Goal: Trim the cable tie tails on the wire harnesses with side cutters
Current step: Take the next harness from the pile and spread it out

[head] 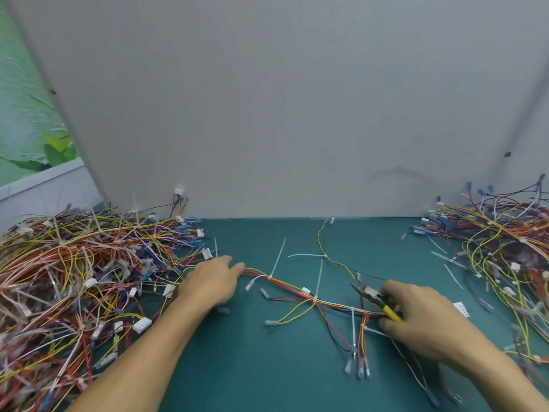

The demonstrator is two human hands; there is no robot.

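Across the middle of the frame, on the green desk (267, 367), one harness (297, 288) lies stretched from centre left towards lower right. It is apart from the big tangled pile (74, 278) at the left edge and the second pile (505, 263) at the right edge. The left hand (212, 282) reaches to the harness's left end, its fingers (240, 266) fairly straight and touching the red and yellow wires there; whether they pinch the wires or only press on them I cannot tell. The right hand (416, 319) is clenched round the yellow handles of the side cutters (374, 297), whose dark blades stand slightly apart and point to the upper left, just above the harness's right part. White tie tails (277, 257) stick out untrimmed along the bundle: a long one slanting towards upper centre, an upright tail (319, 276) near the middle, and a hanging tail (353, 328) just beside the cutters. I judge that this harness is laid out and steadied, with cutting not yet begun. The next move calls for setting the blades on the nearest tail, flush against the tie's head, with every wire outside the blades and the left hand holding the bundle taut.
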